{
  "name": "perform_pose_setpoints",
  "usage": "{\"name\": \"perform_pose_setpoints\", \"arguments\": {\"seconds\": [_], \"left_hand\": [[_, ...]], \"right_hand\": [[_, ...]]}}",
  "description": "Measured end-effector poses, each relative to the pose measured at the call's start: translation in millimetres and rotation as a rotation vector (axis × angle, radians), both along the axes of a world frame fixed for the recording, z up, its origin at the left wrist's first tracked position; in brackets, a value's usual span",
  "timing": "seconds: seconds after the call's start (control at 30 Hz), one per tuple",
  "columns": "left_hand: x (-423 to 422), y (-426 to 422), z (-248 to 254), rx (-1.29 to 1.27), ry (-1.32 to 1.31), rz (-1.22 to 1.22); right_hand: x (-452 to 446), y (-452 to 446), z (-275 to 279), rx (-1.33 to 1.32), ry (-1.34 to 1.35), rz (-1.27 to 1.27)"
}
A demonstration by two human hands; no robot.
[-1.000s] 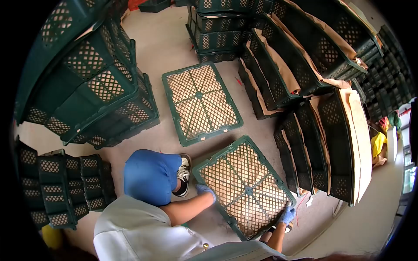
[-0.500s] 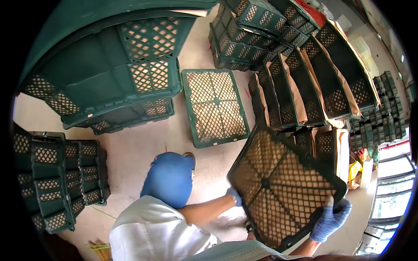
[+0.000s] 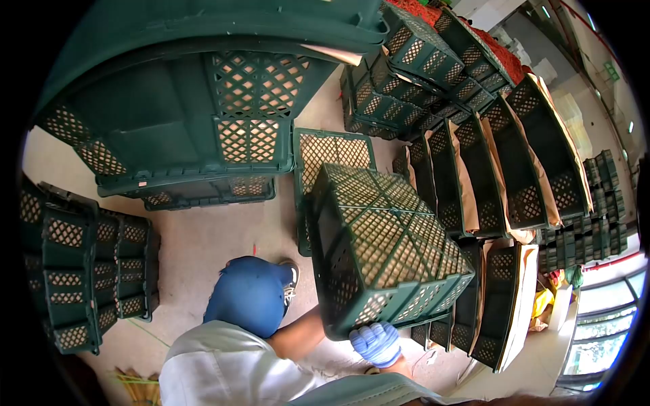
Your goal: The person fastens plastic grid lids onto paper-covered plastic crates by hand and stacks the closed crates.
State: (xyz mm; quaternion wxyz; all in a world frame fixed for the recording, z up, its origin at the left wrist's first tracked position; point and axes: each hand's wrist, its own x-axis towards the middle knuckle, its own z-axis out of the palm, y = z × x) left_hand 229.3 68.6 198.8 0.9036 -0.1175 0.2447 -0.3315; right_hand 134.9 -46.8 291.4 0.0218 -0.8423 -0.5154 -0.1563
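Note:
A dark green plastic crate (image 3: pixel 393 237) with a lattice base is held up off the floor, its base facing up and tilted. My right hand (image 3: pixel 376 344), in a bluish glove, grips the crate's near lower edge with its fingers wrapped over it. The left forearm reaches to the crate's left side, where the crate hides my left hand. Behind the held crate, partly covered by it, a second green crate (image 3: pixel 335 150) lies on the floor with its lattice base up.
Tall green crates (image 3: pixel 162 122) stand at the upper left, with more stacks (image 3: pixel 101 271) at the lower left. Paper-lined crates (image 3: pixel 501 169) form a row on the right. Stacked crates (image 3: pixel 406 81) are at the back. A blue-clad knee (image 3: pixel 247 298) is near the front.
The held crate has risen from the floor, tipped over and moved toward the crate behind it. My right hand has shifted left with it; my left hand has gone out of sight.

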Motion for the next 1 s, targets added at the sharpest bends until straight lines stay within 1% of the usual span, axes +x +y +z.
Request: {"name": "perform_pose_setpoints", "arguments": {"seconds": [0.03,0.1,0.13,0.17,0.2,0.23,0.27,0.3,0.37,0.4,0.43,0.5,0.53,0.57,0.6,0.63,0.67,0.7,0.73,0.77,0.8,0.83,0.9,0.93,1.0], "left_hand": [[-4,-1,-18,-0.030,0.047,0.002],[-17,-4,-56,-0.093,0.138,0.008],[-22,-7,-73,-0.124,0.185,0.016],[-29,-9,-91,-0.170,0.228,0.028],[-37,-12,-112,-0.211,0.270,0.047],[-45,-14,-128,-0.255,0.310,0.068],[-52,-14,-144,-0.296,0.347,0.094],[-58,-11,-157,-0.343,0.376,0.117],[-65,-2,-175,-0.431,0.429,0.161],[-68,2,-182,-0.473,0.456,0.178],[-66,8,-188,-0.509,0.462,0.194],[-72,12,-196,-0.567,0.490,0.238],[-70,13,-200,-0.600,0.492,0.259],[-69,11,-204,-0.639,0.492,0.271],[-68,8,-208,-0.683,0.481,0.293],[-66,3,-208,-0.767,0.476,0.311],[-69,0,-213,-0.833,0.485,0.310],[-68,-5,-216,-0.976,0.480,0.318],[-66,-11,-218,-1.089,0.472,0.317],[-61,-14,-222,-1.150,0.461,0.315],[-54,-18,-228,-1.086,0.447,0.320],[-46,-22,-236,-0.898,0.435,0.346],[-24,-32,-255,-0.532,0.391,0.411],[-19,-26,-244,-0.461,0.391,0.436],[-9,-15,-221,-0.316,0.395,0.478]], "right_hand": [[-6,-9,-19,-0.005,0.079,-0.010],[-4,-22,-47,-0.027,0.040,-0.066],[-7,-27,-76,-0.081,-0.088,-0.109],[4,-15,-74,-0.042,-0.043,-0.051],[8,-15,-92,-0.068,-0.089,-0.019],[14,-19,-122,-0.095,-0.134,0.015],[14,-28,-152,-0.140,0.051,0.002],[19,-41,-191,-0.090,0.235,-0.029],[39,-30,-195,-0.170,0.197,-0.181],[46,-25,-202,-0.328,0.344,-0.273],[52,-22,-208,-0.427,0.305,-0.234],[34,-19,-209,0.175,0.487,-0.446],[25,-27,-234,0.471,0.624,-0.662],[13,-59,-277,0.961,1.000,-0.993],[23,-41,-239,1.309,0.975,-1.107],[37,-11,-186,1.663,0.920,-1.226],[54,-13,-179,1.707,0.932,-1.174],[74,-25,-171,1.758,0.938,-1.127],[97,-34,-167,1.803,0.986,-1.213],[119,-41,-169,1.852,1.036,-1.283],[136,-49,-192,1.783,0.898,-1.231],[153,-56,-210,1.701,0.770,-1.168],[175,-56,-200,1.763,0.897,-1.217],[184,-51,-195,1.695,0.882,-1.272],[196,-38,-200,1.702,0.825,-1.230]]}}
